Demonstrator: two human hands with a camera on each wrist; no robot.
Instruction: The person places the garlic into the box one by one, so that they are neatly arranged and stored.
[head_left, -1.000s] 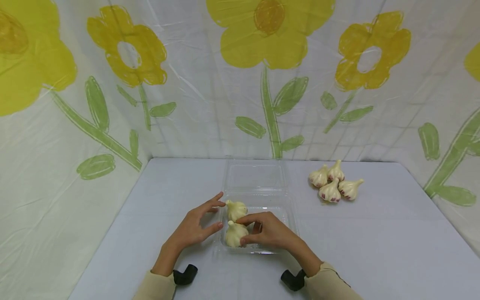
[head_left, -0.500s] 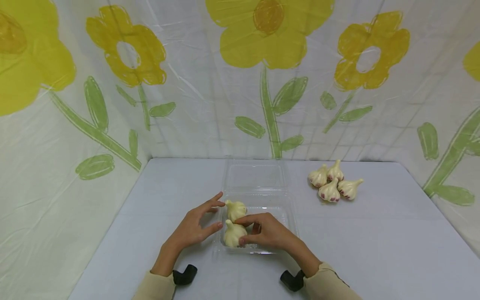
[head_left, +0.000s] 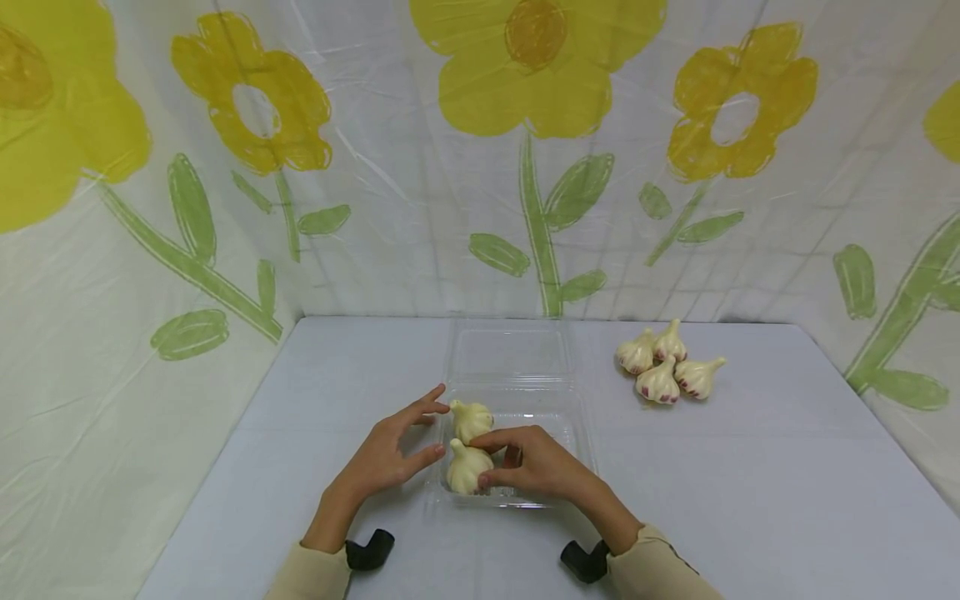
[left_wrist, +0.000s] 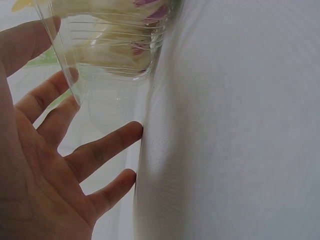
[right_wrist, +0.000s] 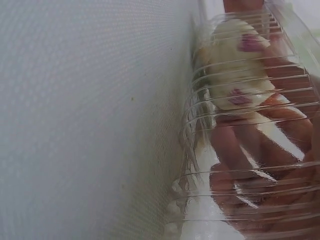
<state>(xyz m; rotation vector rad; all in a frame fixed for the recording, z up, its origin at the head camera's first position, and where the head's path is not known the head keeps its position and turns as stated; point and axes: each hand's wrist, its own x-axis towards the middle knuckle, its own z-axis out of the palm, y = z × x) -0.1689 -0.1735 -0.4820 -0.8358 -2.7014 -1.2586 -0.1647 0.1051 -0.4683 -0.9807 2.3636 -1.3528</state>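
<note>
Touching box (head_left: 570, 425) at its left rim: left hand (head_left: 384, 454), fingers spread apart. Far garlic (head_left: 472, 421) and near garlic (head_left: 467, 468) sit inside along left wall. Lid (head_left: 512, 350) open behind. Right hand (head_left: 546, 462) in box, thumb and fingers clamped on near garlic. Four garlics (head_left: 658, 385) clustered on table (head_left: 772, 467), right of box.

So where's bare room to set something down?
Bare white tabletop: left of the left hand; right of the clear plastic box, nearer than four round cream garlic bulbs. Crowded: the box's left side, with two more bulbs and the right hand.
</note>
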